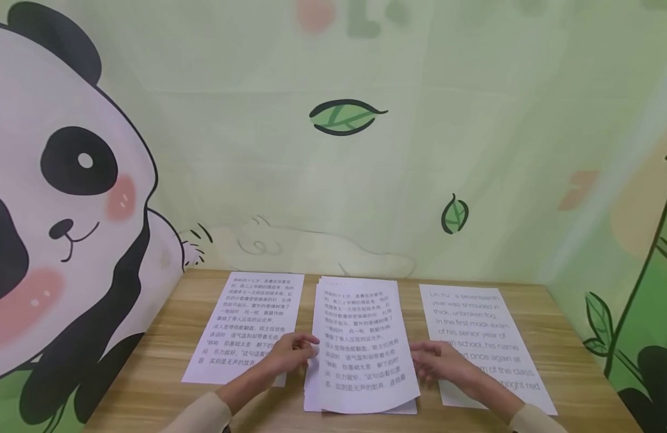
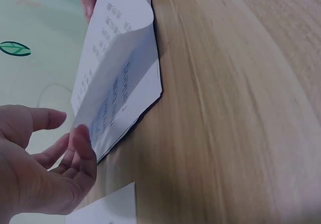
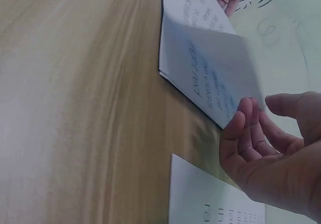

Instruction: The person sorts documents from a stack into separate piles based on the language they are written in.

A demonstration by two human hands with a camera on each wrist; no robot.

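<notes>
Two-handedly flanking an arched sheet [image 1: 361,349] atop the middle stack [image 1: 313,397] with left hand [image 1: 291,353] and right hand [image 1: 442,362] loosely spread, gripping nothing.

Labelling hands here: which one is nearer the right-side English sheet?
Right. The right hand overlaps the English sheet in view; the left hand is left of the middle stack.

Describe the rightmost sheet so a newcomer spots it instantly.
On the wooden table, the sheet lies right of the middle stack, partly hidden by the right hand. It shows English print; the stack's top and left sheet show Chinese.
</notes>
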